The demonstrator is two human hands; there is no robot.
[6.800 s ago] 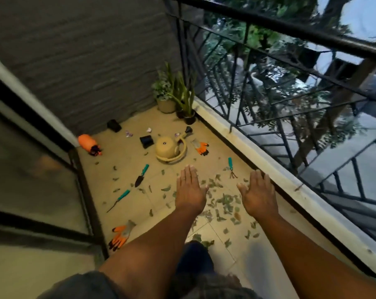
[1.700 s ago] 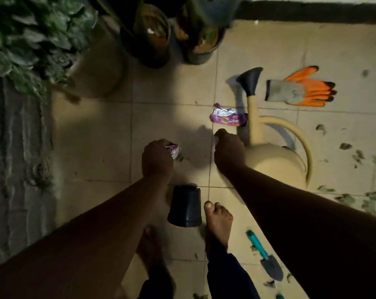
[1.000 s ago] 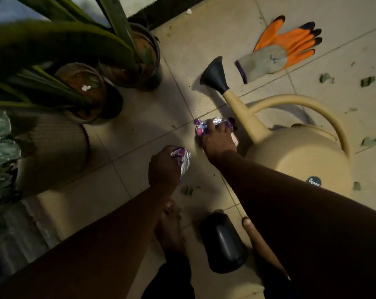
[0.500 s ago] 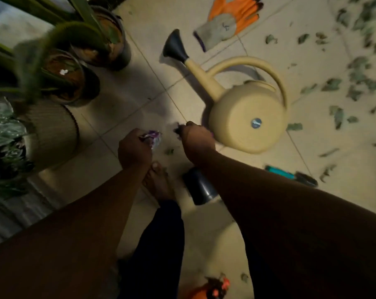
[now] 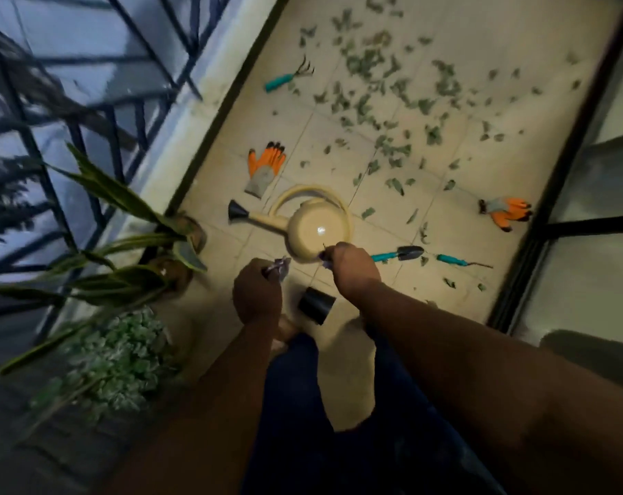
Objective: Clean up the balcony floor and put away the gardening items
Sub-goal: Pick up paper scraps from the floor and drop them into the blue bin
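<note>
A: While both hands sit low over the floor tiles (image 5: 381, 223), left hand (image 5: 257, 298) is curled tight round a crumpled wrapper (image 5: 278, 269), foil end poking out by the thumb. Right hand (image 5: 352, 269) also curled, pinching a second scrap (image 5: 325, 261) at the fingertips. It's mostly hidden and blurred, can't tell what it is.

B: Position of the rest?

A: Beige watering can (image 5: 317, 226) on its side just beyond the right hand, black rose (image 5: 236, 211) pointing toward the railing (image 5: 88, 112). Small black pot (image 5: 317, 304) tipped over between the two wrists. Orange glove (image 5: 265, 167) lies flat just past the can's handle. Second orange glove (image 5: 506, 210) is crumpled, well apart, near the door frame (image 5: 552, 194).

B: Tools?

A: Teal-handled trowel (image 5: 399, 253) right of the right hand, a thin teal-handled tool (image 5: 461, 260) beyond it. Teal hand rake (image 5: 288, 76) farther up by the ledge. Leaf litter (image 5: 392, 87) is scattered across the far tiles. Potted plants (image 5: 124, 244) are on the left by the railing.
</note>
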